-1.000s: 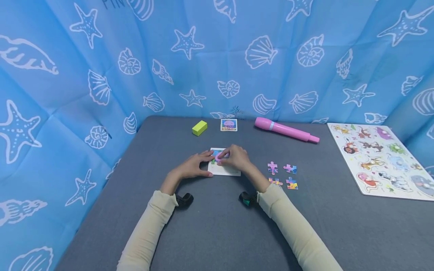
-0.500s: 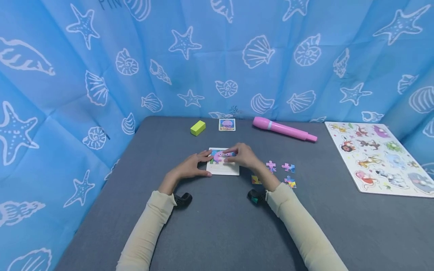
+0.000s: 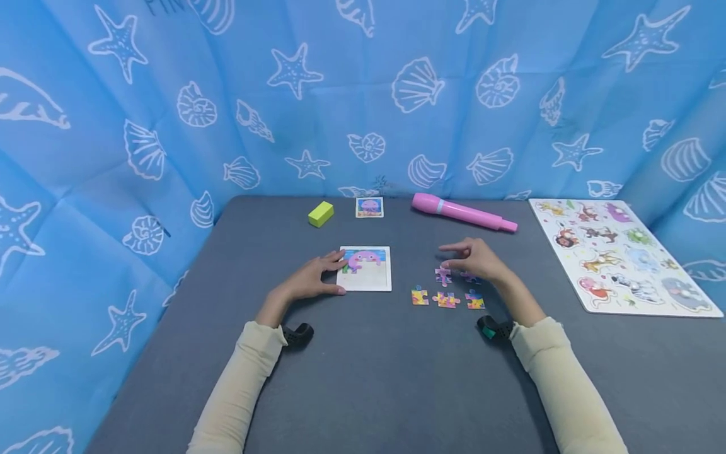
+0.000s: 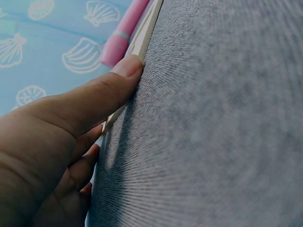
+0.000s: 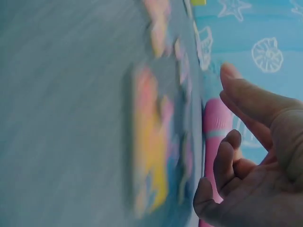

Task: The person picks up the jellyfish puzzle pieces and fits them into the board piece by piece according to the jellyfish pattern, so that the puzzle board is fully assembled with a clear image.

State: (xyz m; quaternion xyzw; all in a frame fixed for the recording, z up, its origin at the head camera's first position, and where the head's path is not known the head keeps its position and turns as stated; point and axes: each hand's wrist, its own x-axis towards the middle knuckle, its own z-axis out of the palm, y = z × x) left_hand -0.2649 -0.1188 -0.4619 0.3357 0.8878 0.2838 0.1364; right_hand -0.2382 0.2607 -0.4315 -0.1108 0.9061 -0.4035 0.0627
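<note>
A small white puzzle tray [image 3: 372,282] lies on the grey table, its upper part filled with pieces of a pink sea-creature picture. My left hand [image 3: 306,277] rests against the tray's left side, fingertips over its upper left and thumb [image 4: 127,66] on the edge near the lower left corner. To the right, my right hand [image 3: 482,261] hovers over loose jigsaw pieces, fingers apart and holding nothing. A pink piece [image 3: 443,276] lies just below its fingertips; another is partly hidden under the hand. Yellow-and-pink pieces [image 3: 446,300] form a row nearer me, blurred in the right wrist view.
Behind the tray are a yellow-green block [image 3: 321,214], a small picture card [image 3: 370,207] and a pink microphone-shaped toy [image 3: 464,213]. An animal peg board [image 3: 624,258] lies at the right. A blue shell-patterned curtain [image 3: 363,94] rises along the table's back edge.
My right hand has let go of the pink piece in the tray and moved right, over the loose pieces. My left hand stays at the tray. The head view has shifted slightly right.
</note>
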